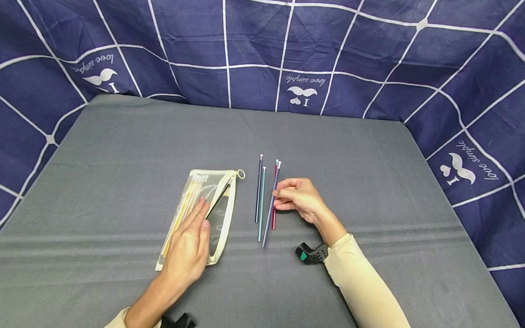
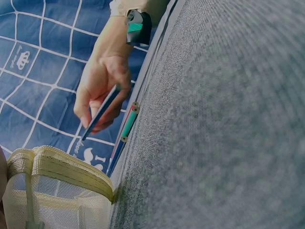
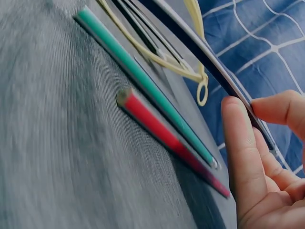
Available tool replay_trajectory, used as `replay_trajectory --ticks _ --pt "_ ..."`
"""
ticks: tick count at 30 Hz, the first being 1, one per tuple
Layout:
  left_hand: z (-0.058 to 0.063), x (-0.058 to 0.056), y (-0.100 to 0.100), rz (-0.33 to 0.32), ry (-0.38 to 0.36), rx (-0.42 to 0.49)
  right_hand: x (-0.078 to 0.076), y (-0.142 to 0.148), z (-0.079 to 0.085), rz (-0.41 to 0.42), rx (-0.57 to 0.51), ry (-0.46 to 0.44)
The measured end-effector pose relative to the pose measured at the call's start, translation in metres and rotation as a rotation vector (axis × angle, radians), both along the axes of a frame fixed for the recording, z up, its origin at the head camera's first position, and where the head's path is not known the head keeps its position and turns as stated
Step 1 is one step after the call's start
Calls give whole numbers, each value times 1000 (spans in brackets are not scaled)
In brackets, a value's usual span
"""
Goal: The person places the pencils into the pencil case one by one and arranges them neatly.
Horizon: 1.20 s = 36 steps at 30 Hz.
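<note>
Right hand (image 1: pixel 301 200) has a purplish-blue pencil (image 1: pixel 268 220) pinched between its fingers, long axis running roughly alongside the unzipped long edge of the mesh pouch (image 1: pixel 228 222). Pouch is off to the left, past the teal pencil (image 1: pixel 261 204) and navy pencil (image 1: pixel 258 189), and the left hand (image 1: pixel 189 245) is right there, fingers pretty straight on top of it.

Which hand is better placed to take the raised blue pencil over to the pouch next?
Probably the right hand: it pinches the blue pencil above the grey surface. The left hand lies on the open pouch and seems better suited to steadying it.
</note>
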<state>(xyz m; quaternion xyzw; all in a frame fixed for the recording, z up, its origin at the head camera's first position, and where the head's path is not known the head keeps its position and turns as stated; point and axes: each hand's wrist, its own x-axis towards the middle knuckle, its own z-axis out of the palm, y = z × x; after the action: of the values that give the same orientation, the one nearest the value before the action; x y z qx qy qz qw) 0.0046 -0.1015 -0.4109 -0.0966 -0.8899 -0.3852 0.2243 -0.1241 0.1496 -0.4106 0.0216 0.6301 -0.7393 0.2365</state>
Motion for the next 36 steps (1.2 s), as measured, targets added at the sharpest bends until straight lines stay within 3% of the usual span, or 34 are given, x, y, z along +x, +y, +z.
replay_trajectory --ticks 12,25,36 --pt "0 0 0 1 -5 3 6 -36 1 -23 -97 19" --pt "1 0 -1 1 -14 4 24 -75 0 30 -137 26" --pt "0 0 -1 -7 -3 -6 34 -93 -1 76 -155 -25"
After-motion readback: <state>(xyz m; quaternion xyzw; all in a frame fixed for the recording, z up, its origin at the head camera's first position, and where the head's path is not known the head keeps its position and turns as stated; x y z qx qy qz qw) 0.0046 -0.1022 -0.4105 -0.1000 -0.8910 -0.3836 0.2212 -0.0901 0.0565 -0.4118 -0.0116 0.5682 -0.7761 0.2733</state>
